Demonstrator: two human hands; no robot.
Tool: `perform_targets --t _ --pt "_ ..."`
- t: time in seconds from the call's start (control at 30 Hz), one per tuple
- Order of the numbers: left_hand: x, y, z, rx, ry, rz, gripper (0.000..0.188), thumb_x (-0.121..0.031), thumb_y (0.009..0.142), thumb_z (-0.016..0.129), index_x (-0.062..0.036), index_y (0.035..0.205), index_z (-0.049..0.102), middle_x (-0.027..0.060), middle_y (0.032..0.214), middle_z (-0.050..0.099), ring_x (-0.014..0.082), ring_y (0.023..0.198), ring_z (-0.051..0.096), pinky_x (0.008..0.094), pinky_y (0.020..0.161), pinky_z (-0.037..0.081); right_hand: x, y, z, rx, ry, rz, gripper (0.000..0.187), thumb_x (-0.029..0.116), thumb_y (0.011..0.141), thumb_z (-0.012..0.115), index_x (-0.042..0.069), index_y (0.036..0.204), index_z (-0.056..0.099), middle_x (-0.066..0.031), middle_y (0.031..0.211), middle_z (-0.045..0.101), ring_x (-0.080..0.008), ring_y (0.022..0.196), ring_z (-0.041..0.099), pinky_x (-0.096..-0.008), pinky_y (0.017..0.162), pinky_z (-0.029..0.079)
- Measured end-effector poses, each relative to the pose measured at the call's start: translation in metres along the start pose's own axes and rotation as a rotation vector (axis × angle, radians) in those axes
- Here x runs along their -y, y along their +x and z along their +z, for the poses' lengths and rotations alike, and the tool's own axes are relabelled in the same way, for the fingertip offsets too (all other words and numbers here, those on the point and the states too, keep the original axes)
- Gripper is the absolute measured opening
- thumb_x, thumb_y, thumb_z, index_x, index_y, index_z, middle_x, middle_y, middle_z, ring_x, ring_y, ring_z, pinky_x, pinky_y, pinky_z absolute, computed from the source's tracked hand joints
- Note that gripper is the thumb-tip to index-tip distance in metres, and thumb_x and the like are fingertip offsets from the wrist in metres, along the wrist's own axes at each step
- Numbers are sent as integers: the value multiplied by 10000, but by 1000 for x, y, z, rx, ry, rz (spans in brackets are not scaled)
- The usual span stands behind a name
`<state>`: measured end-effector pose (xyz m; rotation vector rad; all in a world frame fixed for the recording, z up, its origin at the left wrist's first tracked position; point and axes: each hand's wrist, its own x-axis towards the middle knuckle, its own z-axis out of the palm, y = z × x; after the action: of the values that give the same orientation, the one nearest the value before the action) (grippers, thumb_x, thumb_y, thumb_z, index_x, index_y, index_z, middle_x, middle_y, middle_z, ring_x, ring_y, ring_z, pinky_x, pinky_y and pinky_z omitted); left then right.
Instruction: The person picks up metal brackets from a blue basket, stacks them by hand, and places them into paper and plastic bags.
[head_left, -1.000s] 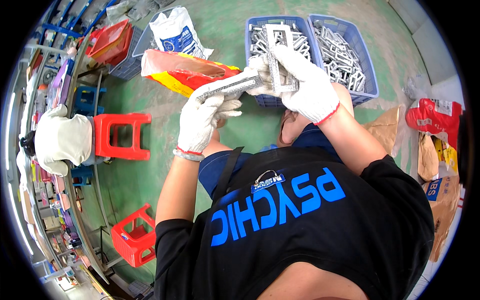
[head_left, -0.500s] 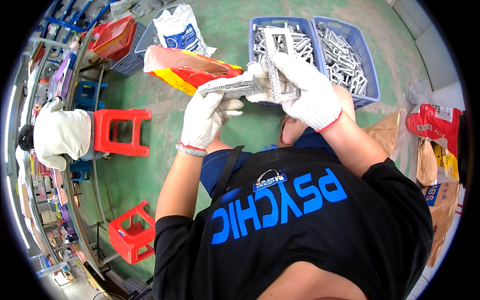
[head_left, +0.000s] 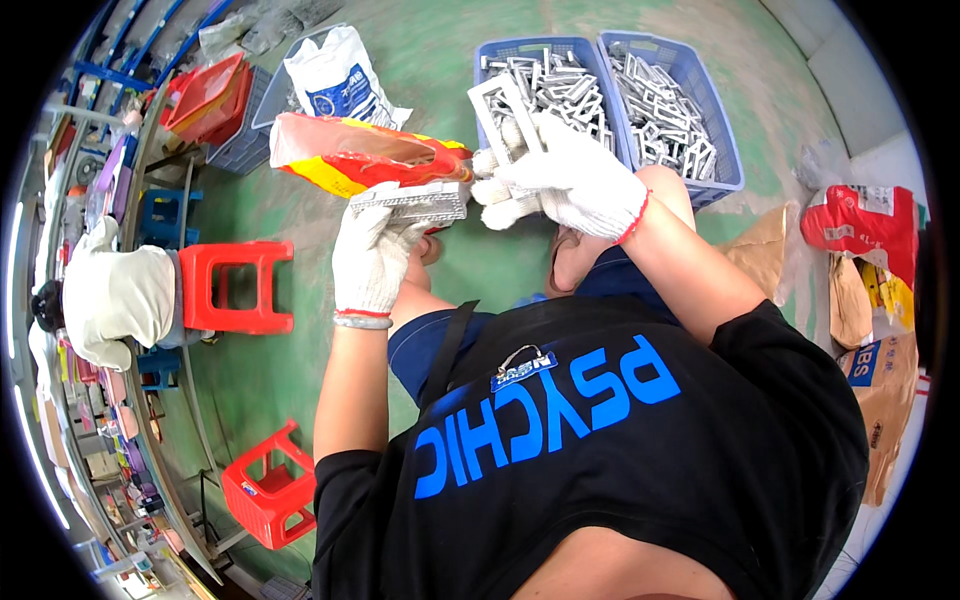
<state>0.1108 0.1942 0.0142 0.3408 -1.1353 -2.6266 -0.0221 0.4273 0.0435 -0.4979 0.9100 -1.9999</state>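
Farther apart than half a second ago, the left hand [head_left: 372, 255] and right hand [head_left: 590, 185] show in the head view; the rectangular frame [head_left: 488, 125] tilts more leftward. Right fingers pinch this frame before a blue crate [head_left: 535, 42]; left fingers clasp a stack of metal pieces [head_left: 412, 204] beside the red-and-yellow sack [head_left: 345, 145]. A firm edge grip probably keeps the stack aligned. The frame looks pale grey, open-centred; the stack, ridged.

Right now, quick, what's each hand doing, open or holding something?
Left hand: closed, holding grey frame pieces.
Right hand: closed, holding a grey rectangular frame.
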Motion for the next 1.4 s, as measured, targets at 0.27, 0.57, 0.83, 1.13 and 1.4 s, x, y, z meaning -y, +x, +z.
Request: perform_targets --t 0.27,0.57,0.83,1.13,1.4 --pt "3 -7 -13 8 67 -16 279 -66 902 567 10 1171 562 162 1114 631 322 1010 628 470 829 542 8 -3 0 -67 -580 52 538 42 809 683 32 1302 467 -72 1025 601 -138 808 616 -272 651 548" --pt "5 -15 -13 49 99 22 293 -68 906 575 25 1183 556 178 1151 618 340 1014 631 515 870 539 6 -1 11 -124 -810 -26 599 4 753 654 63 1323 480 -89 1005 629 -122 686 612 -282 607 524" --pt "3 -21 18 201 178 30 276 -37 905 589 35 1168 546 206 1356 505 401 1083 616 504 868 570 -4 -1 17 6 -1297 -269 448 6 741 626 38 1186 579 -117 993 657 -213 888 646 -331 776 527" --pt "8 -18 20 226 125 42 256 -94 908 623 40 1117 562 220 1371 502 300 1064 633 435 832 593 -7 -2 24 -37 -1331 -347 430 46 755 643 49 1179 569 -141 1041 644 -286 948 652 -366 818 530" --pt "12 -21 17 158 124 74 276 -100 912 617 26 1152 563 196 1232 589 340 1007 658 446 810 593 -18 9 16 -37 -1131 -357 432 86 746 692 66 1157 561 -114 977 665 -261 896 670 -346 790 527"
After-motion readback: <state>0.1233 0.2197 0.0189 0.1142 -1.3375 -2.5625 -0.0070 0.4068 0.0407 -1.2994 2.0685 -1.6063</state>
